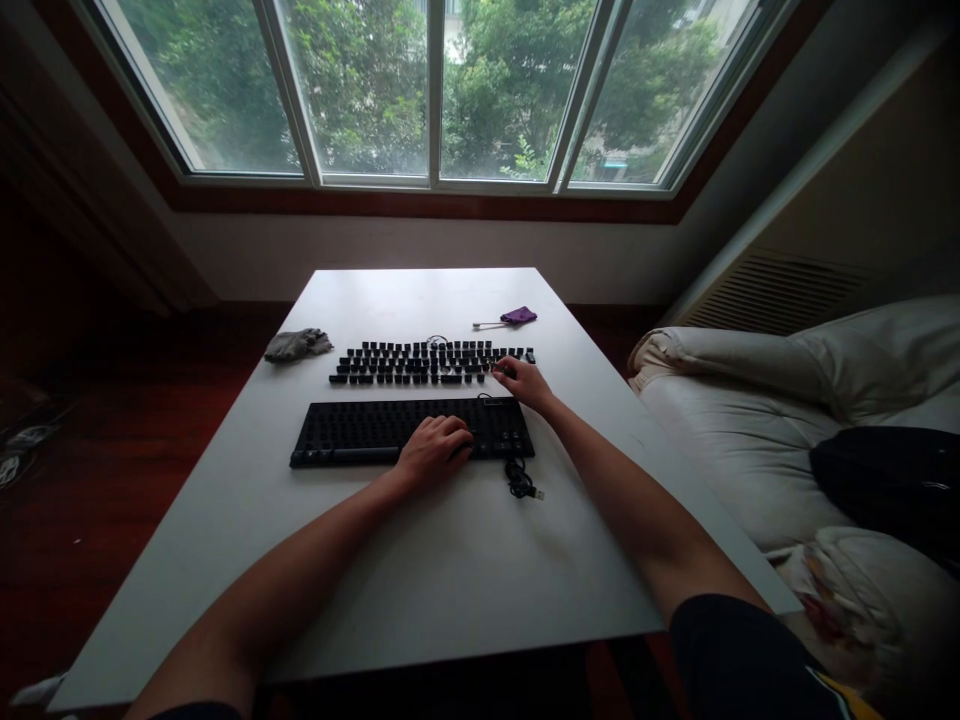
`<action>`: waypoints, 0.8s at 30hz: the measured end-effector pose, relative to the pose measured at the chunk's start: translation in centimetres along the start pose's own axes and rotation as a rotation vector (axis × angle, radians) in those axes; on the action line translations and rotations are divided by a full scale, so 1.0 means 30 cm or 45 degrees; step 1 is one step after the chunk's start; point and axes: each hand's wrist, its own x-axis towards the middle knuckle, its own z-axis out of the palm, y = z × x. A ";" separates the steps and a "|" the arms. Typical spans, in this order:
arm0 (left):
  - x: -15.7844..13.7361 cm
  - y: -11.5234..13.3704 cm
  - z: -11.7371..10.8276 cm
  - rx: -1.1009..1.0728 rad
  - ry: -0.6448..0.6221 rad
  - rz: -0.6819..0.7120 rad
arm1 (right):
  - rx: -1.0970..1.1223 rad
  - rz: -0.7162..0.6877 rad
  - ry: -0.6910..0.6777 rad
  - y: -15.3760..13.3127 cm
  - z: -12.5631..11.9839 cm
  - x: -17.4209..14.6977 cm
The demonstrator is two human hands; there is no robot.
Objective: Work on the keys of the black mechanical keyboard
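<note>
A black keyboard (352,432) lies flat on the white table, its key bed dark and hard to make out in detail. My left hand (435,447) rests over its right-centre part, palm down, fingers laid on the keys. Beyond the keyboard, loose black keycaps (397,365) stand in several rows. At the right end of those rows is my right hand (523,383), its thumb and fingertips drawn together in a pinch among the keycaps. Whatever is between the fingertips is too small to name. A coiled black USB cable (519,480) lies by the keyboard's near right corner.
A crumpled grey cloth (298,345) lies on the table's left side. Toward the back right are a purple pouch (519,316) and a thin stick (489,325). The white table (420,580) stands before a window, with a pale sofa (720,450) at its right.
</note>
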 end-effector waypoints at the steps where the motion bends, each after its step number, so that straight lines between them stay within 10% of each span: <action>1: 0.000 0.001 0.000 0.000 0.000 -0.001 | 0.018 -0.013 0.007 -0.011 -0.012 -0.020; 11: -0.001 0.004 0.005 0.007 -0.001 0.003 | 0.151 -0.086 -0.291 -0.117 -0.122 -0.236; 24: -0.003 -0.001 0.016 0.013 0.010 0.004 | -0.070 -0.142 -0.726 -0.170 -0.171 -0.263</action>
